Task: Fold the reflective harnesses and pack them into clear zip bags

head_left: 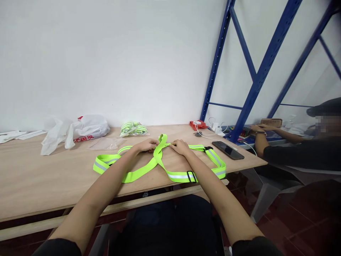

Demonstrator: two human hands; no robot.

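Observation:
A neon-yellow reflective harness (140, 172) with silver stripes lies spread on the wooden table, its straps meeting in the middle. One strap loop stands up between my hands. My left hand (147, 145) has its fingers curled at the left of that upright loop, against the strap. On the other side, my right hand (180, 146) pinches a strap just right of the crossing. A black slider buckle (191, 176) sits on the near right strap, and a black clip (208, 148) shows on the far right one. My left forearm covers part of the left strap.
Behind the harness lies a clear bag of folded yellow straps (134, 129). White plastic bags (92, 127) are at the left. A phone (228, 150) and a white cable are at the right, near a blue rack post (246, 103). A co-worker (301, 149) sits further right.

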